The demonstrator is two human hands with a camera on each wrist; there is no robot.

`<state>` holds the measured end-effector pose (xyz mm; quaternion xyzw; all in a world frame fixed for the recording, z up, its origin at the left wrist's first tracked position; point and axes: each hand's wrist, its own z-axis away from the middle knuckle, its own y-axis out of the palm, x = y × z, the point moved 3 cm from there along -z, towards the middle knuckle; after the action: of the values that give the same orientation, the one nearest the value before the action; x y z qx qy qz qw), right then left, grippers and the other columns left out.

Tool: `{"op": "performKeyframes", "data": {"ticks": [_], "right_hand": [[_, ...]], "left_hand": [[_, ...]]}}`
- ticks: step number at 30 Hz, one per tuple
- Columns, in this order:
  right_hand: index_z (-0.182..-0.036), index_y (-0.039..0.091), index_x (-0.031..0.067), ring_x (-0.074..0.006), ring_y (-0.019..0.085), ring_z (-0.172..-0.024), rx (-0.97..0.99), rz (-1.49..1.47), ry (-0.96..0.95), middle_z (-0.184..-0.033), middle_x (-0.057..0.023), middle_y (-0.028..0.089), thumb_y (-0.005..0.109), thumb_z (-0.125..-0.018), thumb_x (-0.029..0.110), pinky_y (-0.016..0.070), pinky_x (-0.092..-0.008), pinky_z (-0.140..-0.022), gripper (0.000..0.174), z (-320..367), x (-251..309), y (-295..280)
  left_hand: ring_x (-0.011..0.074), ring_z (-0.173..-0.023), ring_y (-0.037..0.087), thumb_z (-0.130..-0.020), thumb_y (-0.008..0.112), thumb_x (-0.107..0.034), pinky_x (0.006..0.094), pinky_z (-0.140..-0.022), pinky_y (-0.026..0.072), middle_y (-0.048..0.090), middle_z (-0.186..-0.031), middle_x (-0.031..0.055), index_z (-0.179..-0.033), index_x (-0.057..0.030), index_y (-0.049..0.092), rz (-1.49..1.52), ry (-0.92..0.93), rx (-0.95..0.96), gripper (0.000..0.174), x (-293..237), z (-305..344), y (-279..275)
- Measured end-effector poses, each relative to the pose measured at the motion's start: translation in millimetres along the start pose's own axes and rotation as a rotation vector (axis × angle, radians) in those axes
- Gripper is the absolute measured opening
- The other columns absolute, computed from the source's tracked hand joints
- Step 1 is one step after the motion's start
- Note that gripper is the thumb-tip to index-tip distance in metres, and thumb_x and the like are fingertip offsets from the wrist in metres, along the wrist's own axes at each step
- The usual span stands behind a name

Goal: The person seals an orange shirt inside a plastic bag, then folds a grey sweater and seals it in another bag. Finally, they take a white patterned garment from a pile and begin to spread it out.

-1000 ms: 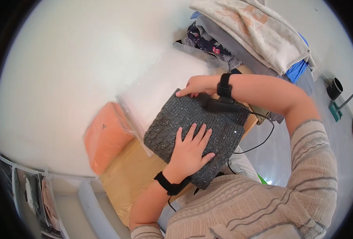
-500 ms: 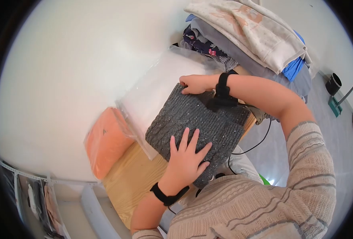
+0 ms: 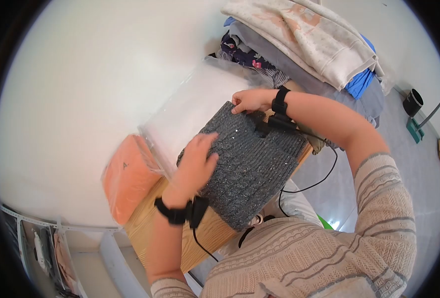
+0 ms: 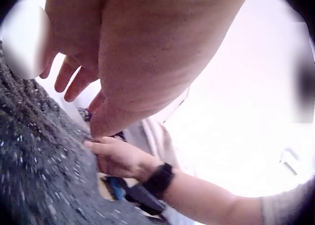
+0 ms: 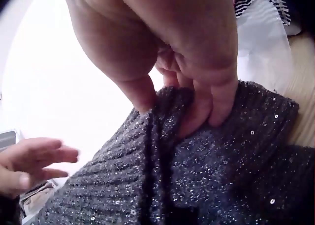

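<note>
A dark grey sequined knit garment [image 3: 245,164], folded into a flat block, lies on the wooden table. My right hand [image 3: 251,101] pinches its far corner; in the right wrist view the thumb and fingers of that hand [image 5: 182,82] grip the ribbed knit [image 5: 118,166]. Over the garment's left edge is my left hand [image 3: 192,164], slightly blurred, its fingers spread and holding nothing. In the left wrist view the left hand's fingers [image 4: 74,77] hang apart above the knit [image 4: 44,156]; whether they touch it I cannot tell.
Clear plastic bags [image 3: 180,109] lie behind the garment. An orange item in clear plastic [image 3: 130,174] sits at the table's left. Clothes [image 3: 319,44] are piled at the back right. A cable [image 3: 324,186] hangs from the right wrist. Shelving [image 3: 71,253] stands lower left.
My left hand has lifted from the middle of the garment and moved left and up to its edge. My right hand keeps its hold on the far corner, shifted slightly.
</note>
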<state>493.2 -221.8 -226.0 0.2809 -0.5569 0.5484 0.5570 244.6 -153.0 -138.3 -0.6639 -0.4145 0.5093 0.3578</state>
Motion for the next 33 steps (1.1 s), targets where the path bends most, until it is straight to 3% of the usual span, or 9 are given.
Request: {"op": "performKeyframes", "data": {"ticks": [7,11,14,16,20,23,25,29,33], "right_hand": [[-0.092,0.058,0.0058,-0.0114,0.05,-0.076,-0.168,0.206,0.045,-0.083,-0.0017,0.055,0.069,-0.083,0.026,0.0433,-0.026,-0.063,0.025,15,1,-21],[-0.099,0.061,0.0028,-0.0139,0.055,-0.074,-0.273,0.464,0.262,-0.088,-0.0037,0.062,0.073,-0.078,0.028,0.044,-0.0286,-0.058,0.035,27,-22,-47],[-0.098,0.061,0.0026,-0.0146,0.055,-0.076,-0.169,-0.044,0.274,-0.093,-0.0047,0.062,0.074,-0.078,0.026,0.044,-0.0289,-0.058,0.033,23,-54,-42],[-0.104,0.064,-0.0001,-0.0257,0.062,-0.077,-0.227,-0.224,0.158,-0.094,-0.0103,0.066,0.074,-0.077,0.023,0.0487,-0.0366,-0.072,0.037,12,-70,-41],[-0.105,0.062,0.0007,-0.0231,0.06,-0.082,-0.199,-0.285,0.128,-0.094,-0.0089,0.065,0.074,-0.076,0.02,0.0485,-0.0354,-0.072,0.037,27,-43,-36],[-0.112,0.06,0.0023,-0.0219,0.061,-0.088,-0.277,0.127,0.007,-0.101,-0.0123,0.065,0.07,-0.072,0.015,0.0485,-0.0347,-0.076,0.043,38,-16,-33],[-0.111,0.059,0.0013,-0.0295,0.062,-0.088,-0.54,0.442,-0.257,-0.096,-0.0169,0.064,0.065,-0.067,0.009,0.0489,-0.0386,-0.076,0.045,54,11,-21],[-0.103,0.063,-0.0005,-0.0365,0.061,-0.087,-0.492,0.712,-0.36,-0.093,-0.0195,0.063,0.06,-0.068,0.003,0.0487,-0.0418,-0.077,0.036,52,31,1],[-0.109,0.063,-0.0001,-0.0314,0.06,-0.099,-0.188,0.49,-0.452,-0.1,-0.0199,0.064,0.066,-0.07,0.007,0.0468,-0.0364,-0.085,0.04,58,47,16]], "left_hand": [[0.0362,-0.113,0.051,-0.068,0.076,-0.021,0.0398,-0.098,0.039,0.049,-0.123,0.0286,-0.133,0.0106,0.032,0.112,-0.305,0.084,0.084,68,-74,49],[0.0317,-0.109,0.054,-0.064,0.078,-0.017,0.0369,-0.095,0.0415,0.053,-0.121,0.0261,-0.128,0.0112,0.039,0.219,-0.392,0.091,0.08,69,-79,50],[0.0266,-0.098,0.059,-0.064,0.077,-0.01,0.0335,-0.088,0.0454,0.061,-0.108,0.0193,-0.118,0.0098,0.05,0.517,-0.563,0.135,0.064,67,-75,47],[0.0194,-0.091,0.06,-0.065,0.076,-0.004,0.0323,-0.082,0.0485,0.064,-0.1,0.0127,-0.111,0.0067,0.056,0.758,-0.615,0.126,0.051,71,-73,50],[0.0171,-0.083,0.061,-0.067,0.073,-0.001,0.0295,-0.08,0.0477,0.065,-0.094,0.0093,-0.106,0.0054,0.059,0.773,-0.607,0.044,0.041,62,-67,46],[0.0161,-0.085,0.06,-0.07,0.071,0.001,0.029,-0.081,0.0474,0.065,-0.095,0.0083,-0.105,0.003,0.06,0.812,-0.492,-0.083,0.036,62,-58,39],[0.0146,-0.089,0.059,-0.075,0.07,-0.002,0.0279,-0.084,0.0469,0.065,-0.098,0.0069,-0.107,0.0011,0.059,0.895,-0.328,-0.167,0.034,63,-52,36],[0.0117,-0.091,0.056,-0.086,0.064,-0.016,0.0256,-0.082,0.0459,0.062,-0.1,0.0037,-0.113,0.0007,0.055,0.991,-0.313,-0.263,0.033,82,-41,44],[0.0106,-0.089,0.056,-0.089,0.061,-0.021,0.0254,-0.081,0.0458,0.062,-0.097,0.0031,-0.112,0.0013,0.055,0.946,-0.305,-0.237,0.033,78,-42,41]]}}
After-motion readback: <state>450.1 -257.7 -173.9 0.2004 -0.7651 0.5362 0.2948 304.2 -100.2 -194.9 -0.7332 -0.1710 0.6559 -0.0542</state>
